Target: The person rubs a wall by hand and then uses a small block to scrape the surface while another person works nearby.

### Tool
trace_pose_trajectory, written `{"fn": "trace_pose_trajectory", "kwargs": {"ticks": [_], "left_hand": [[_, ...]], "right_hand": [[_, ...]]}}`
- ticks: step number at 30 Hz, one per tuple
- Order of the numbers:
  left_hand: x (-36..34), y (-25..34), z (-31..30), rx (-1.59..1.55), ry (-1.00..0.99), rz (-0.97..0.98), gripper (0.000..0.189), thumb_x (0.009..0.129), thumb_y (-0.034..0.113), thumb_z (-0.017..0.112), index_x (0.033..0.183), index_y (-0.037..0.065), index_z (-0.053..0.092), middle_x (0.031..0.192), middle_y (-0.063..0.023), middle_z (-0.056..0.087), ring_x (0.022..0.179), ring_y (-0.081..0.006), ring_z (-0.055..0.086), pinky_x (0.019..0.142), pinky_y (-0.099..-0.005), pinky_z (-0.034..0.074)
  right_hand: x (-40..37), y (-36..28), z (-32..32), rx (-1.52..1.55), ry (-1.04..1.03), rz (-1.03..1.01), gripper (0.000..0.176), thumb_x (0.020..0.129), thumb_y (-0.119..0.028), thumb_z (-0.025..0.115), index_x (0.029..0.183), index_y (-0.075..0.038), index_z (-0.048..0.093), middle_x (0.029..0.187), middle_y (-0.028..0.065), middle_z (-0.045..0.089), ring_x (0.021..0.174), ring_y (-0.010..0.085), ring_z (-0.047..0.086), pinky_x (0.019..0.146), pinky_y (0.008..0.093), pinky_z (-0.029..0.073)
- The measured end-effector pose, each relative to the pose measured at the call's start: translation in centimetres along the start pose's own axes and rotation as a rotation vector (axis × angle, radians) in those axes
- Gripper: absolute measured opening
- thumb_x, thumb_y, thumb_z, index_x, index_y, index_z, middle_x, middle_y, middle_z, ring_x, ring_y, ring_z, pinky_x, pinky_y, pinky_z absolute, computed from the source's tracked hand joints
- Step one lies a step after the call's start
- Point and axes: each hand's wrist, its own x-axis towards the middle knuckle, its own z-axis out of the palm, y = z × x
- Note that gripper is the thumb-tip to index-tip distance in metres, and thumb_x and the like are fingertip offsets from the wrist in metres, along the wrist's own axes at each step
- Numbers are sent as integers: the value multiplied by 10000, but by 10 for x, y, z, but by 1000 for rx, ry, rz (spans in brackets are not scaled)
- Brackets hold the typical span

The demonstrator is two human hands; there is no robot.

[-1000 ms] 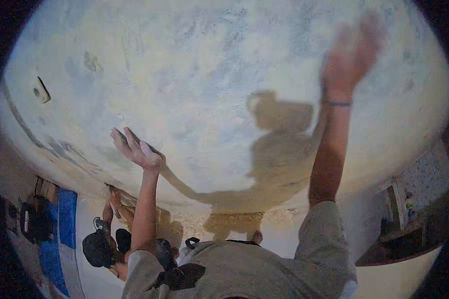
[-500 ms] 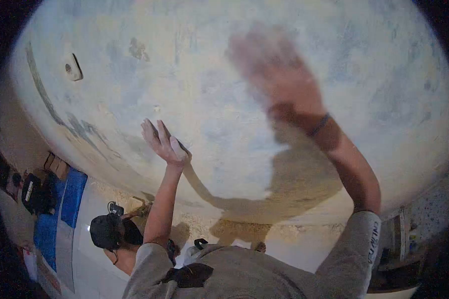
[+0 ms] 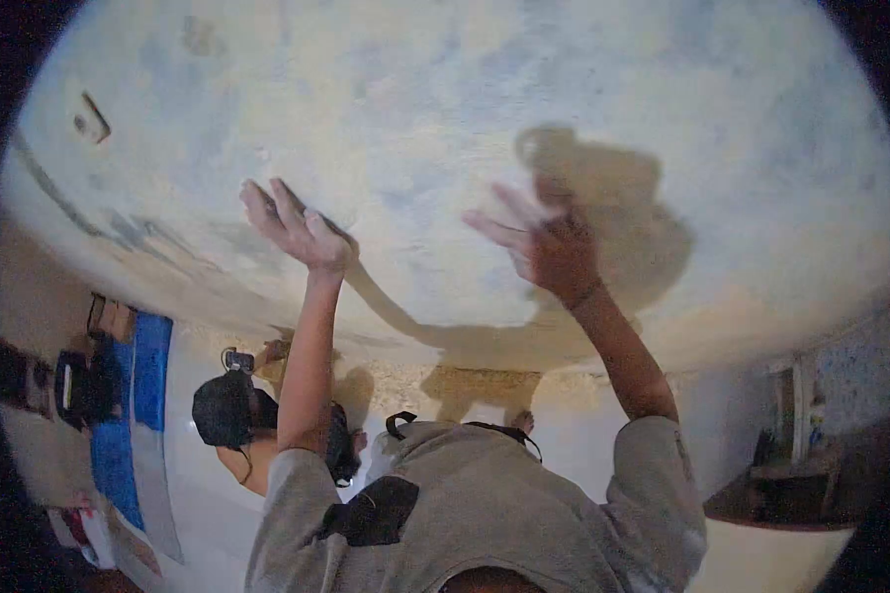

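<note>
A broad wall, patchy in cream and pale blue-grey, fills the upper view. My left hand rests at it with fingers stretched upward, pale dust on the skin, and nothing shows in it. To the right, my right hand is over the wall with its fingers spread, slightly smeared by motion and partly in shadow. No object shows in that hand either. Dark shadows of my head and arms fall on the wall around and between both hands.
A small wall fitting sits at upper left. Lower left, a person in a dark cap is low beside the wall, near a dark device. Blue panels lie farther left. A wooden stand is at right.
My right hand has come down the wall from high up, and its fingers are now spread. My left hand keeps its place on the wall while the view has shifted.
</note>
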Motion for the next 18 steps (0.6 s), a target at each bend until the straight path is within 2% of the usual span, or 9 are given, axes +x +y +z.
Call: {"fn": "trace_pose_trajectory", "kwargs": {"ticks": [2,4,5,8,11,14,15,16,18], "left_hand": [[-1,-12,0,65,-9,48,541,997,225,359,1457,-56,405,1593,-257,167,1499,-405,139,1193,-535,213],[-1,-13,1,71,-20,13,553,1006,261,361,1466,-44,401,1594,-255,168,1494,-420,140,1193,-550,196],[2,-7,5,44,5,9,548,1004,256,366,1463,-40,411,1593,-253,182,1492,-427,142,1191,-559,182],[-6,-16,0,-25,16,-34,554,999,251,361,1475,-31,394,1600,-240,165,1495,-424,126,1191,-564,183],[-2,-17,0,-10,-2,-23,560,1015,261,362,1491,-35,357,1611,-233,112,1502,-407,108,1199,-537,196],[-2,-15,5,-149,56,-11,562,1022,267,369,1489,-45,354,1609,-236,110,1504,-403,105,1205,-523,192],[0,-12,-4,-14,-21,-5,560,1021,264,373,1487,-46,357,1609,-241,98,1505,-404,99,1208,-510,195],[2,-10,-3,1,-17,-13,560,1020,266,373,1486,-43,360,1607,-246,109,1503,-408,106,1206,-514,194],[0,-5,-1,43,-18,-34,560,1019,270,373,1486,-38,365,1601,-254,130,1499,-417,121,1203,-523,194]], "right_hand": [[-19,-3,3,-57,-113,34,580,1026,-314,450,1501,-2,335,1578,194,300,1499,339,171,1214,541,70],[-12,20,-2,177,22,228,591,1033,-293,439,1516,11,288,1596,201,261,1507,350,145,1221,518,70],[-4,45,-6,439,226,409,597,1038,-278,434,1522,24,260,1598,209,248,1504,364,147,1227,493,77],[-56,54,13,-39,206,504,590,1046,-277,413,1519,36,253,1601,204,238,1500,346,161,1234,452,86],[-143,20,64,447,122,772,587,1028,-286,463,1501,18,293,1592,200,257,1491,326,187,1230,468,106],[-174,-12,38,727,37,955,592,992,-262,533,1479,6,330,1571,195,295,1470,324,235,1223,461,142],[-166,-3,40,717,57,960,594,991,-264,536,1478,6,330,1572,198,287,1469,332,230,1222,465,146],[-155,3,41,707,77,964,596,989,-265,539,1477,7,331,1573,202,278,1469,340,226,1221,469,150],[-117,44,31,452,150,913,601,1009,-287,504,1488,18,308,1591,222,216,1481,375,176,1219,490,142]]}}
